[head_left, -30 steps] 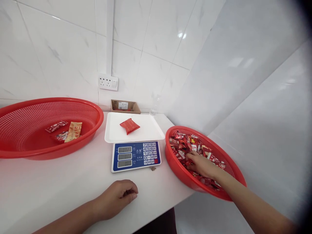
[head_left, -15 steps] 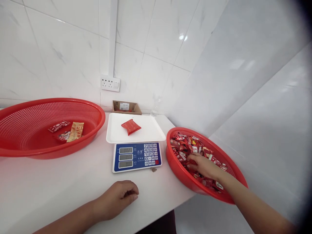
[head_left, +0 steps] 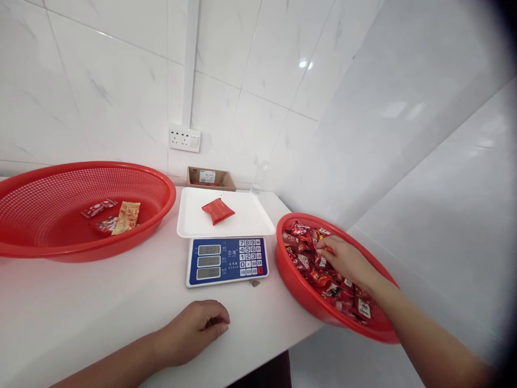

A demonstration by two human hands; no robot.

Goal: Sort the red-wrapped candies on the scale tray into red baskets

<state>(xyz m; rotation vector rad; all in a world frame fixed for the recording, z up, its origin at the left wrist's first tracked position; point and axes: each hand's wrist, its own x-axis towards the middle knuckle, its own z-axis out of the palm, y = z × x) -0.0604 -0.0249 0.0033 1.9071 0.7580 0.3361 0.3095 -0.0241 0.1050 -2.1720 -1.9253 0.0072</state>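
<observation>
The right hand (head_left: 347, 261) lies inside the small red basket (head_left: 288, 277) at the counter's right edge, palm down on the heap of wrapped candies (head_left: 319, 277). Its fingers (head_left: 325, 249) bend onto the packets, but whether they pinch one cannot be determined. The left hand (head_left: 194, 328) rests on the white counter (head_left: 81, 312) in front of the scale (head_left: 226, 260), fingers loosely curled, holding nothing. One red packet (head_left: 218, 210) lies on the scale tray (head_left: 189, 223). Judged step: selecting a packet from the heap. A lift calls for a firm pinch on a single packet, clear of its neighbours.
</observation>
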